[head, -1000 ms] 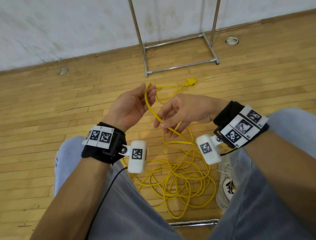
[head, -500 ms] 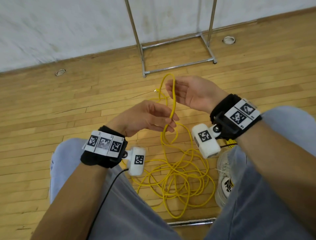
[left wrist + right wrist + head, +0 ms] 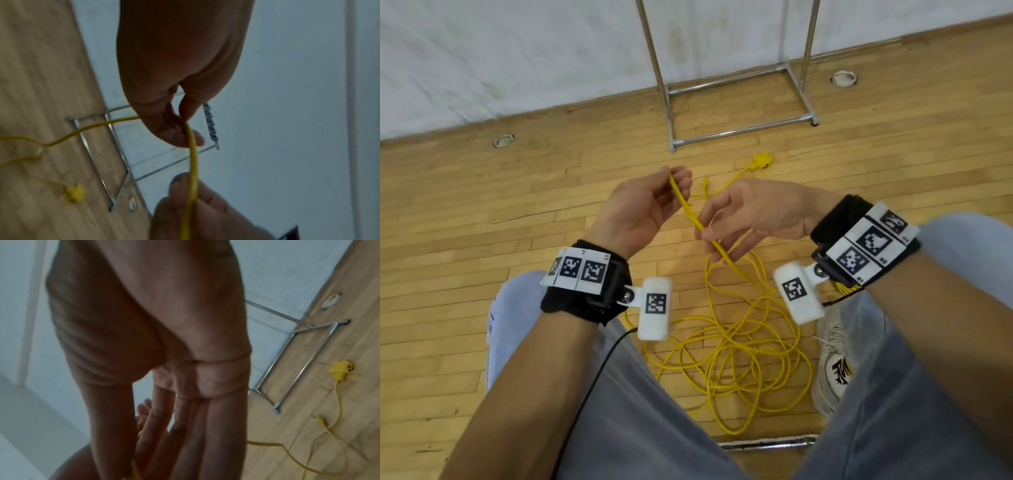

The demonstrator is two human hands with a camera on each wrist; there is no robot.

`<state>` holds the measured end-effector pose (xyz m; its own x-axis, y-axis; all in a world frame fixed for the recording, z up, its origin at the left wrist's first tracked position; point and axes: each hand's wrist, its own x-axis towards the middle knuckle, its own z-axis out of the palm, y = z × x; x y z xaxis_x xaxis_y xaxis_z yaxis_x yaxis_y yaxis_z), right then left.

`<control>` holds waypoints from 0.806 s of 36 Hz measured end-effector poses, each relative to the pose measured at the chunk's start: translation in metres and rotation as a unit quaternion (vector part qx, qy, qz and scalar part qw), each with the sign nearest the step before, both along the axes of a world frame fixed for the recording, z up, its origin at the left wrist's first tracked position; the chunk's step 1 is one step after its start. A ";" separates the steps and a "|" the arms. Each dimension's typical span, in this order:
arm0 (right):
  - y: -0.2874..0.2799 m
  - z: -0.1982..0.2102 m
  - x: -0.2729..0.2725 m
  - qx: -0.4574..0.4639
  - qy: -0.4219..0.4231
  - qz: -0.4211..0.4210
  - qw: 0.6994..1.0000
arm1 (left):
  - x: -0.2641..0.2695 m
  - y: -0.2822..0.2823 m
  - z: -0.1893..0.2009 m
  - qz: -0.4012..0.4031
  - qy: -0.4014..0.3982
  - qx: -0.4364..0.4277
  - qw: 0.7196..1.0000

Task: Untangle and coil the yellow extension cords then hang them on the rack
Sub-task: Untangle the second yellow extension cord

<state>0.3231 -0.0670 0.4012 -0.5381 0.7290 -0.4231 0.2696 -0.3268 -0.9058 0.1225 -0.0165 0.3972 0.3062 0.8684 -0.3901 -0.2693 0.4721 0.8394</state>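
A thin yellow extension cord (image 3: 726, 346) lies in a loose tangle on the wood floor between my knees. A taut stretch of the cord (image 3: 690, 214) runs between both hands above it. My left hand (image 3: 650, 202) pinches the upper end between thumb and fingers (image 3: 176, 136). My right hand (image 3: 732, 222) holds the cord lower down, thumb against fingers, and the cord drops from it into the pile. The cord's yellow socket block (image 3: 761, 161) and a small plug (image 3: 704, 183) lie on the floor beyond the hands. The metal rack (image 3: 739, 102) stands at the wall.
The rack's base bars (image 3: 743, 132) sit just past the socket block. Two round floor fittings (image 3: 503, 140) (image 3: 843, 78) are set in the boards. My grey shoe (image 3: 832, 359) is beside the pile. A metal bar (image 3: 767, 443) lies near my legs.
My right hand came down from above and in front to below the left. My left hand rose and moved forward. The cord between them now slants down to the right.
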 end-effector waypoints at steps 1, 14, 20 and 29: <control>0.001 0.000 0.000 -0.009 -0.002 0.005 1.000 | 0.000 -0.001 -0.001 -0.009 0.015 0.029 0.999; 0.022 0.000 0.017 -0.200 0.286 -0.317 0.882 | 0.003 -0.028 0.008 -0.408 0.199 0.205 0.867; 0.017 -0.004 0.008 -0.112 0.257 -0.355 0.892 | 0.002 -0.024 0.004 -0.427 0.250 0.152 0.855; 0.004 0.010 0.006 0.020 0.170 -0.143 0.975 | 0.014 -0.012 0.004 -0.123 0.065 0.015 0.990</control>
